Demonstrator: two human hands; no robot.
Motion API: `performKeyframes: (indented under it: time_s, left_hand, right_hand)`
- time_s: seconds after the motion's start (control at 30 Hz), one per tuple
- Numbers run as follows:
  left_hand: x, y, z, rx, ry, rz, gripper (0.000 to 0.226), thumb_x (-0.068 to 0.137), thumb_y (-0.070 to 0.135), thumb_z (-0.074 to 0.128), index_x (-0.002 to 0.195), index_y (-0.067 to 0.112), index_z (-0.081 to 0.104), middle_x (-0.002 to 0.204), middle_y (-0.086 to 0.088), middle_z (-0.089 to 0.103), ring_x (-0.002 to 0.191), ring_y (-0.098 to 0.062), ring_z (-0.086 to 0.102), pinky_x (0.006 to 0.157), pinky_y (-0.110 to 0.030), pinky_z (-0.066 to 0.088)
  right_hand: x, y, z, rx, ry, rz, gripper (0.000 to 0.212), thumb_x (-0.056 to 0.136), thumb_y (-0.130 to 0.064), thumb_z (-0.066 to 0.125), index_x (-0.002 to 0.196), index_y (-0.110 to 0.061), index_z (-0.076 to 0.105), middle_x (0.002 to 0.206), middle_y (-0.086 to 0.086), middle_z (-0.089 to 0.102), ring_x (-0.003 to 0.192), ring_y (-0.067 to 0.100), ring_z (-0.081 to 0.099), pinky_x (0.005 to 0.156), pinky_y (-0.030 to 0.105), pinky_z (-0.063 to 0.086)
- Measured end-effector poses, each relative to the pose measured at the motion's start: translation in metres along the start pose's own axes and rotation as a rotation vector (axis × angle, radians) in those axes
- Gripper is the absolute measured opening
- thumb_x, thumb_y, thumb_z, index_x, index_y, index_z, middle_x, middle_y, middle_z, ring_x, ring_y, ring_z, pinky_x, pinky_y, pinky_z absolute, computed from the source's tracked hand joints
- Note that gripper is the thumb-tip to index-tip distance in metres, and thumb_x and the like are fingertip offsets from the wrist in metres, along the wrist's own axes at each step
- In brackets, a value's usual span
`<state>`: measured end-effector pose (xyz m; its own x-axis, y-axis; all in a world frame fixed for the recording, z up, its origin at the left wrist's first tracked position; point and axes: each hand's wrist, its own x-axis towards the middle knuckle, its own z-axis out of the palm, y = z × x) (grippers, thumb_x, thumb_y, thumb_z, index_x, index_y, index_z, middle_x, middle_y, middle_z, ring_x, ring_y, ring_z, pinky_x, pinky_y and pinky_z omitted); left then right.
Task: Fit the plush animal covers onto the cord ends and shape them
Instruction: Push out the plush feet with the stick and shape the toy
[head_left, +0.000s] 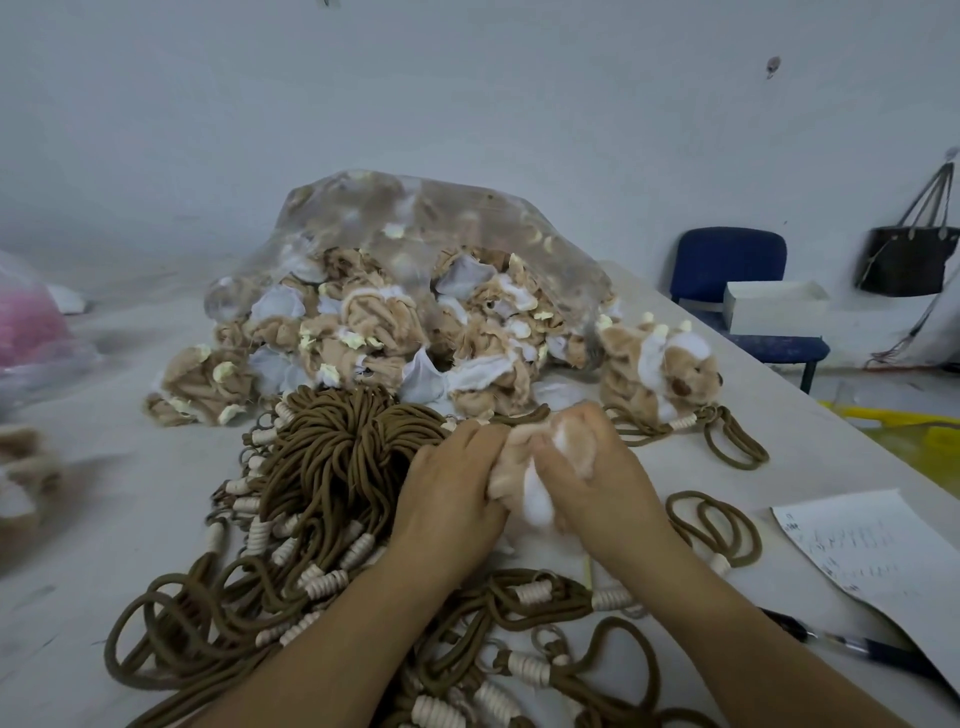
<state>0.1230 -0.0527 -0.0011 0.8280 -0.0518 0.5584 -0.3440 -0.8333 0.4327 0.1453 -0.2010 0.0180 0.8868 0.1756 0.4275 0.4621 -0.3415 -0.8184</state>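
Plush, 1 cover (519, 467), left hand (447, 488), right hand (602, 483)

The single view comes from a wide-angle camera on the person's head, facing forward and down along the worktop (130, 467). It is so near that both forearms enter from the bottom edge, and the left hand (452, 483) and right hand (587, 467), gripping a cover (524, 478), sit just below centre. Farther off it takes in the bag (415, 218) mid-worktop and the wall (467, 93) behind, with a chair (727, 260) far right, paper (872, 551) near right, and a blurred left margin.
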Motion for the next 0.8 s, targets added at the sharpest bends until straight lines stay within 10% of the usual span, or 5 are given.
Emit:
performKeyframes:
  time_s: [0.2, 0.33, 0.6, 0.8]
  left_hand:
    - [0.001, -0.004, -0.006, -0.128, 0.192, -0.193, 0.036, 0.093, 0.031, 0.047, 0.126, 0.018, 0.057, 0.117, 0.011, 0.039, 0.116, -0.012, 0.041, 0.098, -0.032, 0.034]
    - [-0.002, 0.012, -0.010, 0.020, 0.468, -0.020, 0.031, 0.085, 0.037, 0.051, 0.102, 0.014, 0.064, 0.108, -0.002, 0.051, 0.102, -0.015, 0.044, 0.087, -0.023, 0.025]
    - [-0.001, 0.007, -0.004, -0.393, 0.091, -0.286, 0.013, 0.089, 0.033, 0.063, 0.083, 0.040, 0.055, 0.078, 0.015, 0.062, 0.076, 0.005, 0.058, 0.062, -0.008, 0.042]
    - [0.003, 0.000, -0.006, -0.802, 0.106, -0.585, 0.020, 0.091, 0.015, 0.061, 0.080, 0.027, 0.074, 0.068, 0.006, 0.069, 0.059, -0.003, 0.060, 0.053, -0.015, 0.044]
  right_hand:
    - [0.003, -0.002, -0.014, 0.218, 0.187, 0.022, 0.019, 0.090, -0.039, 0.057, 0.081, -0.053, 0.048, 0.077, -0.009, 0.064, 0.066, -0.004, 0.061, 0.047, 0.010, 0.044]
    - [0.001, 0.001, -0.011, 0.119, 0.168, -0.035, 0.021, 0.090, -0.036, 0.059, 0.087, -0.052, 0.045, 0.088, -0.006, 0.060, 0.077, 0.003, 0.059, 0.056, 0.009, 0.044]
    - [-0.005, -0.006, -0.002, -0.076, 0.032, -0.292, 0.016, 0.087, -0.038, 0.059, 0.091, -0.029, 0.046, 0.095, -0.005, 0.049, 0.089, 0.001, 0.048, 0.075, 0.008, 0.037]
    - [-0.008, -0.005, 0.004, -0.162, -0.163, -0.383, 0.022, 0.088, -0.017, 0.066, 0.093, -0.026, 0.047, 0.095, -0.009, 0.045, 0.089, -0.008, 0.045, 0.075, 0.006, 0.036]
